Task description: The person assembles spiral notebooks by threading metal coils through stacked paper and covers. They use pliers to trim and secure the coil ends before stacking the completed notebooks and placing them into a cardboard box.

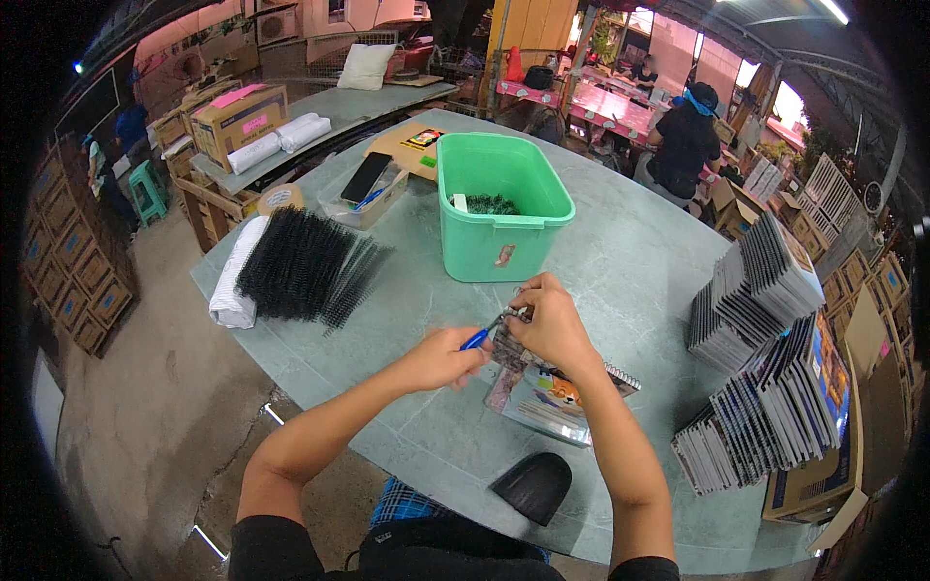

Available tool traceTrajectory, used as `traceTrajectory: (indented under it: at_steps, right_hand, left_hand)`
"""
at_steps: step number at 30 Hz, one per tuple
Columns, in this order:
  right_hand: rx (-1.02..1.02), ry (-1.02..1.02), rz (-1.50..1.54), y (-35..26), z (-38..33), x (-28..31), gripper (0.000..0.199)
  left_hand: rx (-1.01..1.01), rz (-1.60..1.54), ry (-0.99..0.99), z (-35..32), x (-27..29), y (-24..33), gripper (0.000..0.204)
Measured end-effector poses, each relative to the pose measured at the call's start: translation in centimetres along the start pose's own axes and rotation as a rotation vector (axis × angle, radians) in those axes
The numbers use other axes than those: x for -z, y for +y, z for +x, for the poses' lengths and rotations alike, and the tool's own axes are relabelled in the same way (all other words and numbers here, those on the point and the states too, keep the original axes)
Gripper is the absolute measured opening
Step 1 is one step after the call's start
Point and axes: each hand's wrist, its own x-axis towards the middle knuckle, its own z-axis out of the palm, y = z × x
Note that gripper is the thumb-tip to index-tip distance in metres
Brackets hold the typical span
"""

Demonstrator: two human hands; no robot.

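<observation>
My left hand [441,358] grips a small tool with blue handles [477,338], its tip pointing at the top edge of a spiral-bound notebook. My right hand [550,324] holds that notebook [542,392] upright by its upper end, over a short stack of similar notebooks lying on the grey-green table [407,320]. The tool's jaws meet the wire binding near my right fingers; the contact spot is partly hidden by the hand.
A green plastic tub [499,218] with dark wire bits stands just beyond my hands. A heap of black wire bindings [300,263] lies at left beside a white roll. Leaning stacks of notebooks [765,378] fill the right side. A black scoop-like object [535,484] lies near the front edge. A person in black sits far back.
</observation>
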Motion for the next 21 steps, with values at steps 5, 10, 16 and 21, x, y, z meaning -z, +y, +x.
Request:
traceTrajectory:
  at_steps: [5, 10, 16, 21]
  right_hand:
    - [0.035, 0.074, -0.017, 0.2, -0.3, -0.6, 0.018]
    - [0.065, 0.028, -0.037, 0.7, 0.3, -0.5, 0.024]
    - [0.184, 0.257, 0.128, 1.9, 9.5, 4.7, 0.043]
    - [0.143, -0.106, -0.206, 1.7, 4.5, 8.5, 0.062]
  left_hand:
    - [0.205, -0.442, -0.226, -0.2, 0.5, 1.1, 0.032]
    - [-0.170, 0.527, 0.132, 0.2, -0.5, -0.7, 0.036]
    - [-0.095, 0.234, 0.006, 1.1, 0.1, -1.5, 0.049]
    - [-0.235, 0.380, 0.164, 1.2, 0.9, -6.1, 0.047]
